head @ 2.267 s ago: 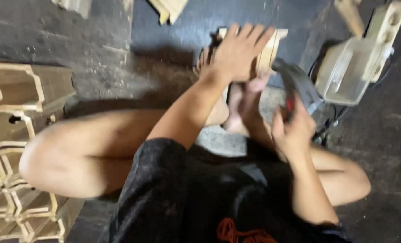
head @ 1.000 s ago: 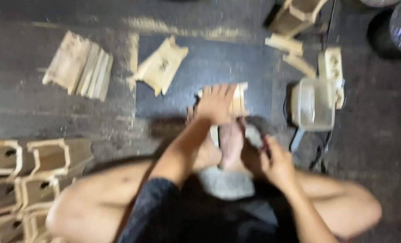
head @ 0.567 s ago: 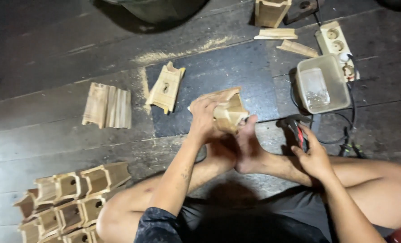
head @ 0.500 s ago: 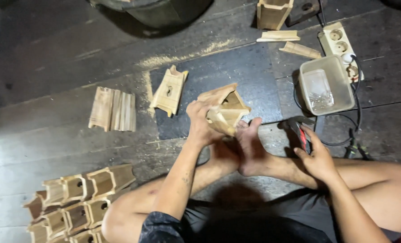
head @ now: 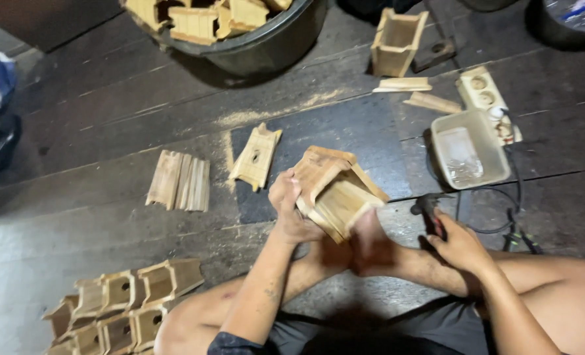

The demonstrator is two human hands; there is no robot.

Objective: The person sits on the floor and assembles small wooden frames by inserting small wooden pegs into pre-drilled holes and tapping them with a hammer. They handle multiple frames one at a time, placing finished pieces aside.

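I sit on a dark wooden floor with my bare feet in front of me. My left hand (head: pixel 291 209) grips a small pale wooden box (head: pixel 335 190), tilted and lifted just above my feet. My right hand (head: pixel 460 244) is shut around a dark power tool (head: pixel 429 212) with a red mark, resting low on the floor to the right of my feet. A black cable runs from the tool to the right.
A clear plastic tub (head: pixel 470 150) and a white power strip (head: pixel 484 95) lie right. Flat wooden pieces (head: pixel 179 181) and a cut panel (head: pixel 256 156) lie left. Finished boxes (head: pixel 125 309) are stacked lower left; a black basin (head: pixel 253 39) of boxes stands behind.
My left hand has lifted the wooden box off the floor and tilted it up. The view has swung upward, bringing the black basin into sight. My right hand stays low on the tool.
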